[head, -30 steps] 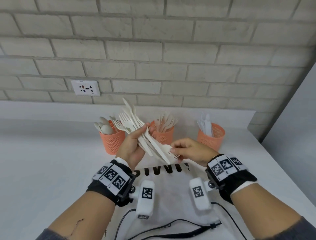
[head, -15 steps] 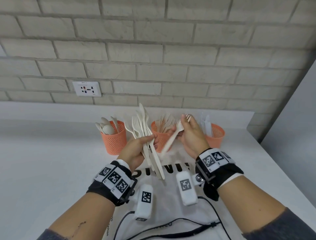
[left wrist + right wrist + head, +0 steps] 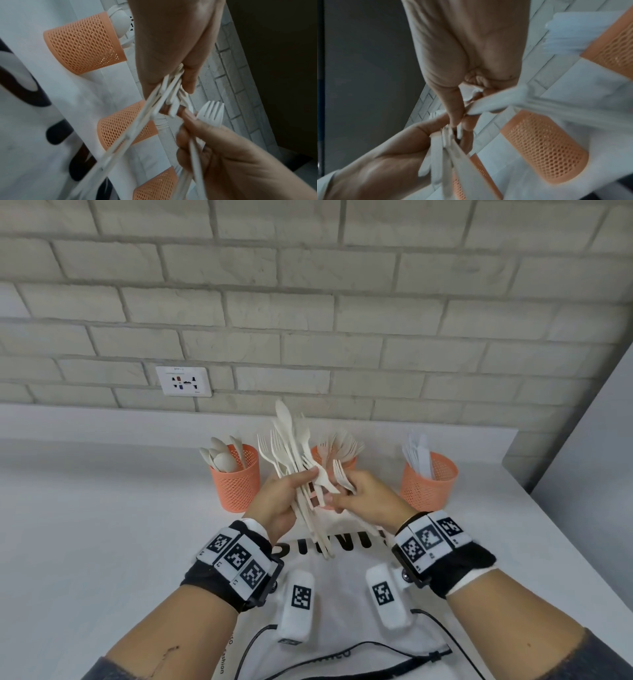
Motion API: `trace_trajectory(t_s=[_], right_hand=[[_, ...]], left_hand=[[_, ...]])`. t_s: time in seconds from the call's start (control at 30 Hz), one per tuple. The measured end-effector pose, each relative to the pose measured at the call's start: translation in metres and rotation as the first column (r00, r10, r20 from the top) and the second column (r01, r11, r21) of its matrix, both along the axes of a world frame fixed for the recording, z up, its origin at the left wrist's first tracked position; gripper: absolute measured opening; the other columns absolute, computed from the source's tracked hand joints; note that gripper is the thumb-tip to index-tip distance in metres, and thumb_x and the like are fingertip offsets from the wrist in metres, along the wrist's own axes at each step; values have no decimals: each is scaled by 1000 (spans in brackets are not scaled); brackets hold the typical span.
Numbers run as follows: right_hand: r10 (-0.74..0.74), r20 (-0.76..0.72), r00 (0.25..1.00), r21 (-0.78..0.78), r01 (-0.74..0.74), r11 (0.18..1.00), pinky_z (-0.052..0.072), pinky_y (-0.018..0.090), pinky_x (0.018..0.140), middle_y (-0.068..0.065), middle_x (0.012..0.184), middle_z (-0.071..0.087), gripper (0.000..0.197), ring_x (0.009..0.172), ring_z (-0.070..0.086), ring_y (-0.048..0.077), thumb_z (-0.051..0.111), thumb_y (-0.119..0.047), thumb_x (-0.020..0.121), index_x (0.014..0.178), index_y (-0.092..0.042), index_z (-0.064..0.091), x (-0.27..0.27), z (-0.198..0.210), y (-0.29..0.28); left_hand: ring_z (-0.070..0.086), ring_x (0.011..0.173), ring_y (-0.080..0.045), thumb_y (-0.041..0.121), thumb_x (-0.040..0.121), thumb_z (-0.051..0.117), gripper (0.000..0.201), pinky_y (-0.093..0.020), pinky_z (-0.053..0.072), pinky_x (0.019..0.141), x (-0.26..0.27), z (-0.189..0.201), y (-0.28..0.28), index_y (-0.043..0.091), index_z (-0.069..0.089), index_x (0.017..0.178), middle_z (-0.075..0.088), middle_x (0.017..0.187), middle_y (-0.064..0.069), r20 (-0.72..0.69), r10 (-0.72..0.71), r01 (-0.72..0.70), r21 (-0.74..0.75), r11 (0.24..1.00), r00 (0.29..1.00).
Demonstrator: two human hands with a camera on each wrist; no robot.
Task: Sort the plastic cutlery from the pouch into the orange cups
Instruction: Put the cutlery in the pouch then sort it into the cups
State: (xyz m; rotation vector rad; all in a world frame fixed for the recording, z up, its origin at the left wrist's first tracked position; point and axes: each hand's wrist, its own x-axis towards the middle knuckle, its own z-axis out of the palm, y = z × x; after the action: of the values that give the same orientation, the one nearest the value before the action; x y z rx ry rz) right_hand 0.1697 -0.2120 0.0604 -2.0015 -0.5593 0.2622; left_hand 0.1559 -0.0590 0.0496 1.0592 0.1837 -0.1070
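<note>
My left hand (image 3: 301, 478) grips a bundle of white plastic cutlery (image 3: 291, 446), forks and knives fanned upward, above the pouch (image 3: 342, 583). My right hand (image 3: 337, 498) holds a single fork (image 3: 339, 470) tines up, and its thumb and fingertips pinch another piece at the bundle. In the left wrist view that fork (image 3: 211, 115) stands beside the bundle (image 3: 164, 97). Three orange mesh cups stand behind: the left cup (image 3: 234, 484) with spoons, the middle cup (image 3: 349, 463) with forks, mostly hidden by my hands, the right cup (image 3: 428, 484) with knives.
The white pouch with black lettering lies flat on the white counter (image 3: 102, 525) under my wrists. A brick wall (image 3: 308, 320) with a socket plate (image 3: 183, 381) rises behind the cups. A grey panel (image 3: 596, 457) borders the counter on the right.
My right hand pulled a fork off the bundle, lifted it toward the middle cup, then came back to the bundle still holding a fork. The left hand turned the bundle more upright.
</note>
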Motion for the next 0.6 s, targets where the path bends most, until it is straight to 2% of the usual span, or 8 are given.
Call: trace_trajectory(t_s=[0.07,0.13,0.2,0.27,0.37,0.43,0.53,0.6], right_hand=[[-3,-29,1000,-7,3,1000,42,11,59,-11,70,54,9,59,54,-5,56,-13,91,100,-16,58,4,1,-5],[-35,-83,996,3,35,999,41,16,54,-10,70,52,13,59,52,0,52,-11,93,103,-19,54,6,4,-9],[-88,-132,987,97,102,990,40,17,47,-5,66,51,16,53,48,6,48,-7,93,97,-21,53,7,9,-10],[-128,-146,981,223,159,962,35,11,40,-8,57,53,15,43,46,0,48,-10,94,88,-22,55,7,16,-9],[-125,-109,986,249,149,957,43,11,47,-11,54,64,15,45,58,-2,55,-21,93,87,-11,64,7,19,1],[-133,-98,986,181,149,972,50,23,56,3,66,70,20,54,66,9,59,-23,90,90,-5,67,10,14,5],[-165,-147,975,206,194,959,47,17,51,3,73,68,11,57,65,5,57,-15,91,89,-10,66,13,10,4],[-200,-191,961,276,248,929,50,17,55,2,79,67,14,64,65,8,49,-13,95,98,-11,63,13,12,4]], left_hand=[[72,68,-22,0,87,57,9,-29,58,59,0,-1,0,-2,64,93,73,78,-14,-11,42,-42,-7,999,999],[71,67,-20,-2,87,56,8,-27,58,58,0,-1,0,-1,63,91,73,76,-12,-12,53,-53,-19,998,999],[70,64,-17,-3,87,56,8,-25,57,57,0,-1,-1,1,62,88,72,71,-9,-5,54,-54,-4,999,999],[68,62,-16,-3,87,56,9,-24,56,55,-2,1,-5,-1,62,94,71,74,-10,10,21,-21,16,1000,1000],[67,62,-16,-4,87,55,15,-23,55,55,-8,3,-13,-1,63,99,70,75,-10,58,-97,92,76,993,994],[67,65,-18,-5,87,54,18,-26,53,59,-11,4,-16,3,64,100,70,76,-10,82,-157,148,103,984,984],[70,70,-19,-4,88,53,19,-27,55,62,-13,6,-14,3,64,102,72,80,-11,80,-200,190,119,975,976],[71,71,-18,-4,89,52,19,-26,58,61,-12,6,-12,-3,61,106,73,80,-9,63,-176,168,112,979,982]])
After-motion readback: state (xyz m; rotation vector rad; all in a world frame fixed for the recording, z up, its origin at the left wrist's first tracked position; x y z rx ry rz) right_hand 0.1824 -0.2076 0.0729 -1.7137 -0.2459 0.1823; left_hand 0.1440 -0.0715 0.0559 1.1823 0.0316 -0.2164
